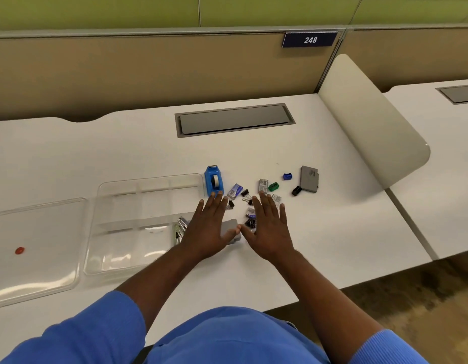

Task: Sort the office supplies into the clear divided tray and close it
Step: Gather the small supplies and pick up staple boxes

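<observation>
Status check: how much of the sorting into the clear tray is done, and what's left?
Barely started. The clear divided tray holds only some metal clips in a near-right compartment; its lid lies open to its left. Both the left hand and right hand hover flat and empty over the pile. The tape dispenser, binder clips, sharpeners and grey case remain on the desk.

White desk point(280, 158) with grey cable hatch point(234, 119), tan partition point(149, 72), apparently brown carpet point(424, 306).
</observation>
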Demonstrator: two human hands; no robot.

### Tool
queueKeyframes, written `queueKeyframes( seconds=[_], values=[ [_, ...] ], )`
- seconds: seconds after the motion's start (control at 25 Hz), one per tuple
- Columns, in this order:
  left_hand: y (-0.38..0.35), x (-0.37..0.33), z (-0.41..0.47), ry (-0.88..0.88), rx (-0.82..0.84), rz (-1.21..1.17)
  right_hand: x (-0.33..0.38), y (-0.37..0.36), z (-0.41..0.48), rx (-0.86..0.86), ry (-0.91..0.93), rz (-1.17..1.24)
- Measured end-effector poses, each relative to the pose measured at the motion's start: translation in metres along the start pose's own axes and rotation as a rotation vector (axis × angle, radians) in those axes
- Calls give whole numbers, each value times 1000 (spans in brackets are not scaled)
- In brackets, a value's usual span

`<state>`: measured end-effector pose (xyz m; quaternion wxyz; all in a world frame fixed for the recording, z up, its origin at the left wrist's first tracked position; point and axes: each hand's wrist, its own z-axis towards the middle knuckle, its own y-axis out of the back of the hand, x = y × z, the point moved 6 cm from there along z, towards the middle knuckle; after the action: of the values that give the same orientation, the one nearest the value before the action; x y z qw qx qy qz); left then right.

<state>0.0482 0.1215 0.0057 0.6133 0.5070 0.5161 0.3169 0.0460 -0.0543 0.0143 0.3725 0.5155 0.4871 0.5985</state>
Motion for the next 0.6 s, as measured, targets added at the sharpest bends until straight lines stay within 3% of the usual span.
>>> queueKeyframes(
  seconds=[0.6],
  values=[
    [-33, -53, 91, 90, 21, -68, -109, -11, 47, 121, 4, 39]
  ],
)
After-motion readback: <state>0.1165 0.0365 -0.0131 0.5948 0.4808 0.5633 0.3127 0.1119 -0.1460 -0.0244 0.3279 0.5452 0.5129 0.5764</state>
